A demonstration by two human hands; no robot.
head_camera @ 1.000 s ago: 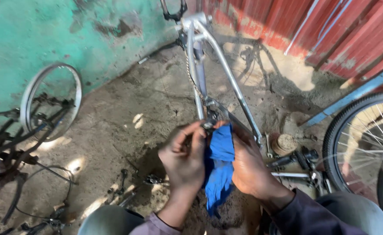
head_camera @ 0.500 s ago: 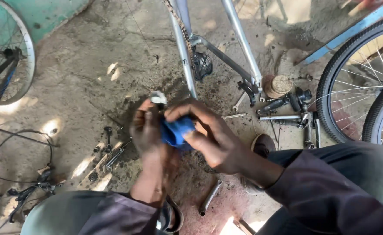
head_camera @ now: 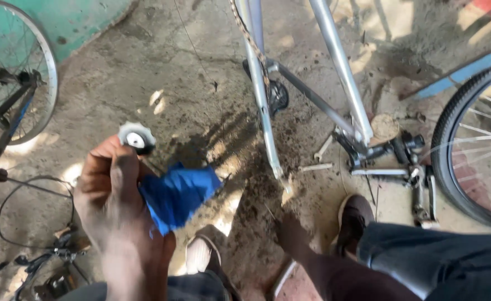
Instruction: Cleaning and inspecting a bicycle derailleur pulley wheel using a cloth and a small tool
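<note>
My left hand [head_camera: 114, 192] is raised in the lower left, blurred, and grips a blue cloth [head_camera: 178, 192] together with a small round toothed metal part [head_camera: 135, 137] at its fingertips. The cloth hangs out to the right of the palm. My right hand [head_camera: 293, 234] is low over the dirt floor, in shadow between my two shoes, apart from the cloth. Whether its fingers hold anything does not show. A silver bicycle frame [head_camera: 340, 95] stands on the ground just beyond both hands.
A spoked wheel with a black tyre [head_camera: 463, 161] is at the right edge, and another wheel [head_camera: 33, 72] leans at the left. Two wrenches [head_camera: 319, 159] and a crank with pedal [head_camera: 407, 147] lie by the frame. Cables and parts [head_camera: 28, 192] litter the lower left.
My right hand has come off the blue cloth and dropped to the ground on the right. My left hand keeps the cloth and the toothed part and has shifted left.
</note>
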